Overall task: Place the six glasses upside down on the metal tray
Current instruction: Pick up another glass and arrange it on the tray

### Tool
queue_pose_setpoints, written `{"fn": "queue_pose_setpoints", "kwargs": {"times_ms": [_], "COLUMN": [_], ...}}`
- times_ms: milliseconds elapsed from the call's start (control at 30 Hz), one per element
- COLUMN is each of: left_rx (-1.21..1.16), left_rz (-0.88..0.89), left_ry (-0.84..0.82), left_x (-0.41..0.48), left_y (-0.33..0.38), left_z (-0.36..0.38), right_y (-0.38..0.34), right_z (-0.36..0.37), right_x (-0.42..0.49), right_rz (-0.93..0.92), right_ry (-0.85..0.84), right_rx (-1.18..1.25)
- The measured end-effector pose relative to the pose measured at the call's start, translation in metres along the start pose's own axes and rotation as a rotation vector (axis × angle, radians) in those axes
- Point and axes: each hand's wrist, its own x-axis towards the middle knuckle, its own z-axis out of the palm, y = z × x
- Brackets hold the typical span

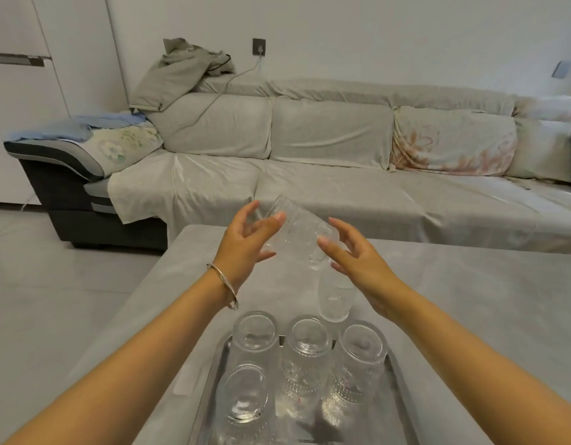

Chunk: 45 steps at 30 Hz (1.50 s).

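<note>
A clear textured glass (298, 231) is tilted in the air above the grey table, one end up to the left and the other down to the right. My left hand (245, 245) grips its upper end with thumb and fingers, and my right hand (361, 264) touches its lower end with the thumb. Several glasses stand upside down on the metal tray (212, 380) near me, among them one at the back left (255, 335), one in the middle (309, 345) and one at the right (362, 348). Another glass (337, 298) stands on the table just beyond the tray, under my right hand.
The tray sits on a low grey table (470, 316) whose left edge drops to a tiled floor (53, 284). A long covered sofa (341, 187) runs behind the table, with clothes piled on its left end.
</note>
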Motion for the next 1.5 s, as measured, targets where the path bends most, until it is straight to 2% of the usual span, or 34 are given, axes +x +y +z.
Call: {"fn": "queue_pose_setpoints", "kwargs": {"times_ms": [133, 300, 500, 567, 633, 700, 1033, 1500], "left_rx": [-0.186, -0.224, 0.064, 0.321, 0.698, 0.910, 1.122, 1.128], "left_rz": [-0.085, -0.119, -0.064, 0.000, 0.078, 0.099, 0.091, 0.115], "left_ry": [-0.039, -0.112, -0.174, -0.179, -0.221, -0.273, -0.345, -0.337], "left_x": [-0.035, -0.071, -0.101, -0.107, -0.113, -0.119, -0.135, -0.136], "left_y": [0.019, 0.017, 0.002, -0.011, -0.031, -0.049, -0.085, -0.087], "left_z": [-0.001, -0.004, -0.015, -0.023, -0.035, -0.043, -0.045, -0.046], "right_y": [-0.033, -0.050, -0.056, -0.055, -0.052, -0.046, -0.003, 0.053], "right_z": [0.010, 0.014, 0.002, -0.005, -0.011, -0.015, -0.004, 0.031], "right_x": [-0.025, -0.055, -0.085, -0.093, -0.102, -0.110, -0.133, -0.141], "right_rz": [0.026, 0.058, 0.029, 0.026, 0.029, 0.015, 0.007, -0.022], "right_ry": [-0.122, -0.029, 0.027, 0.035, 0.030, 0.026, -0.058, -0.024], "right_rx": [0.225, 0.252, 0.087, -0.021, -0.121, -0.204, -0.410, -0.457]}}
